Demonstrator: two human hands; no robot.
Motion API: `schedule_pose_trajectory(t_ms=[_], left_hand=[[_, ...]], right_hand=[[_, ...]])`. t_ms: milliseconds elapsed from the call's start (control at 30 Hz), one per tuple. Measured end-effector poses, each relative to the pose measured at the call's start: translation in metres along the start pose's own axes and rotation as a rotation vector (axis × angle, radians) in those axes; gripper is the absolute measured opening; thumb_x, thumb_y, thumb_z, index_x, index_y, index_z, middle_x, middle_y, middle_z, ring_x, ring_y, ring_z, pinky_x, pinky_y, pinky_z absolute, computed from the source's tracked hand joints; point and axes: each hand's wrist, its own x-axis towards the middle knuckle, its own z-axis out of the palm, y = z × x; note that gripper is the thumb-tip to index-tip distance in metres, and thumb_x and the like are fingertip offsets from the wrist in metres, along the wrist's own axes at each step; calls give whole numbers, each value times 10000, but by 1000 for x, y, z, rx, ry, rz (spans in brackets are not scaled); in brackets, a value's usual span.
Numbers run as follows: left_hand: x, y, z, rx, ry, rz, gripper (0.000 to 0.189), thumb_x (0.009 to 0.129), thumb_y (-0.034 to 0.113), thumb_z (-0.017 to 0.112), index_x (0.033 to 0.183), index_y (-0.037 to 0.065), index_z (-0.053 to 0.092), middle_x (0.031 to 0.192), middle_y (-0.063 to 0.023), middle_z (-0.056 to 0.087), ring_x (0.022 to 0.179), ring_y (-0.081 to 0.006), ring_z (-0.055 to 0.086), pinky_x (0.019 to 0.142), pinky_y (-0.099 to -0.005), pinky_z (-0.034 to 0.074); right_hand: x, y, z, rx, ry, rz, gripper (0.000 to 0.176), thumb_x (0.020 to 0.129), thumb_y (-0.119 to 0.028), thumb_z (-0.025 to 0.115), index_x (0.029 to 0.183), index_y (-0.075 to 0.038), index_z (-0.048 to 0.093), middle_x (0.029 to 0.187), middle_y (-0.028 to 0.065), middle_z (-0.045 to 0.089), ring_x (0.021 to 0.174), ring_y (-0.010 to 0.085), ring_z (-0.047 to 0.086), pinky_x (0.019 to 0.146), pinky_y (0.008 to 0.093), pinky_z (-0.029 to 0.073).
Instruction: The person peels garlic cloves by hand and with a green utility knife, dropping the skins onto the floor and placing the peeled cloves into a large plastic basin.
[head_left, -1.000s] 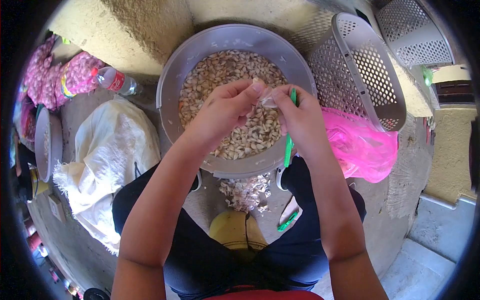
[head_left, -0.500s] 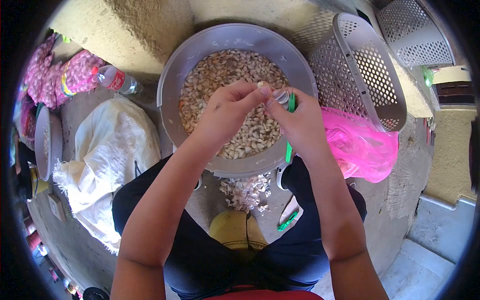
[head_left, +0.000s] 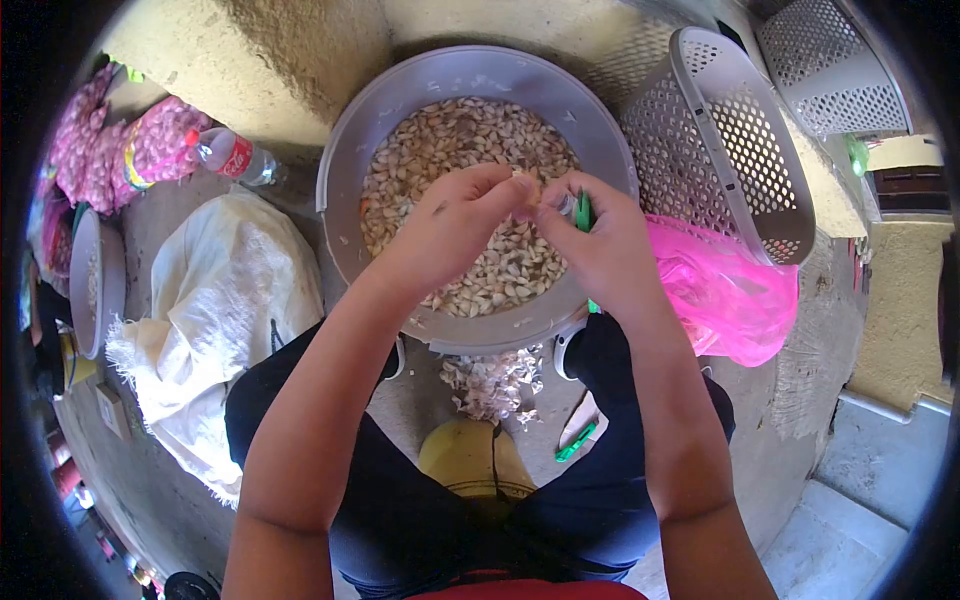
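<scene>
Over the big grey basin (head_left: 352, 120), both my hands meet at the fingertips. My left hand (head_left: 462, 215) is closed, pinching a garlic clove (head_left: 527, 197) that my fingers mostly cover. My right hand (head_left: 602, 228) is wrapped round a green box cutter (head_left: 583, 210), and its fingertips touch the same clove. Below them, the basin holds a thick layer of garlic cloves (head_left: 490, 280), many with skin on. Dry garlic peelings (head_left: 492, 385) lie in a heap on the floor between my feet.
A second green cutter (head_left: 576, 442) lies by my right leg. Pink plastic bag (head_left: 735, 300) and perforated grey basket (head_left: 680, 140) stand right. To the left are a white sack (head_left: 225, 270), a cola bottle (head_left: 235, 158) and garlic in net bags (head_left: 165, 145). A yellow container (head_left: 470, 455) sits between my legs.
My right hand has turned slightly, so less of the green cutter shows. The clove has sunk lower between my fingertips and is more hidden. Both hands stay over the basin.
</scene>
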Motion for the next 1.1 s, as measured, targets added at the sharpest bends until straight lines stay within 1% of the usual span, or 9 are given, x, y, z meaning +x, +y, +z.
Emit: schedule_pose_trajectory(t_ms=[200, 367, 467, 567, 667, 833, 900, 1000, 1100], left_hand=[[-3, 5, -1, -276, -118, -176, 234, 862, 289, 472, 728, 101, 511, 642, 58, 399, 541, -31, 320, 469, -184, 246], [-2, 1, -3, -132, -195, -157, 253, 862, 310, 476, 781, 79, 541, 630, 64, 389, 550, -35, 334, 477, -183, 259], [-6, 3, -3, 8, -290, -115, 276, 859, 334, 484, 809, 73, 558, 631, 65, 395, 560, -36, 342, 488, -181, 271], [-6, 3, -2, 74, -276, -87, 294, 853, 352, 494, 852, 71, 580, 635, 69, 403, 576, -33, 350, 501, -181, 282], [-4, 9, -8, 41, -126, -61, 282, 848, 325, 515, 922, 65, 597, 653, 65, 426, 603, -35, 376, 523, -189, 311], [6, -1, -17, 96, 133, 147, 223, 818, 177, 566, 998, 51, 597, 714, 37, 486, 648, -51, 421, 580, -202, 363], [6, -1, -18, 261, 199, 238, 201, 798, 116, 578, 983, 39, 598, 742, 21, 507, 660, -57, 433, 600, -201, 372], [5, 0, -16, 363, 195, 371, 211, 770, 87, 593, 973, 34, 597, 728, 11, 496, 648, -59, 428, 581, -204, 361], [4, 4, -13, 429, 191, 419, 218, 727, 124, 603, 925, 33, 602, 753, -98, 520, 632, -213, 504, 587, -290, 408]], right_hand=[[1, -4, -5, -180, 48, -179, 131, 681, -68, 588, 782, -7, 531, 741, 133, 549, 677, 267, 555, 618, 322, 430], [2, -1, -6, -256, 153, -267, 125, 689, -74, 589, 787, -9, 549, 751, 138, 551, 677, 284, 549, 623, 329, 432], [8, -6, -19, -215, 294, -22, 120, 702, -94, 590, 783, -8, 565, 769, 150, 563, 709, 295, 559, 635, 335, 436], [11, -11, -29, -190, 185, 161, 136, 716, -126, 586, 785, -9, 579, 790, 163, 576, 752, 296, 573, 655, 344, 438], [5, 6, -28, -366, -1, -56, 159, 708, -148, 593, 805, -22, 594, 803, 163, 586, 774, 294, 581, 674, 360, 447], [-25, 26, -2, -748, -572, -13, 188, 680, -122, 627, 833, -25, 578, 885, 160, 541, 782, 308, 578, 723, 395, 455], [-40, 46, 22, -834, -932, 89, 278, 662, -157, 651, 911, -43, 599, 960, 178, 548, 868, 335, 563, 758, 410, 447], [-56, 42, 31, -821, -1141, 187, 452, 650, -163, 665, 1072, -52, 547, 1006, 175, 556, 921, 323, 556, 785, 392, 446], [-40, 57, 23, -702, -766, 126, 640, 674, -144, 653, 1246, -54, 380, 940, 150, 594, 933, 296, 566, 804, 366, 442]])
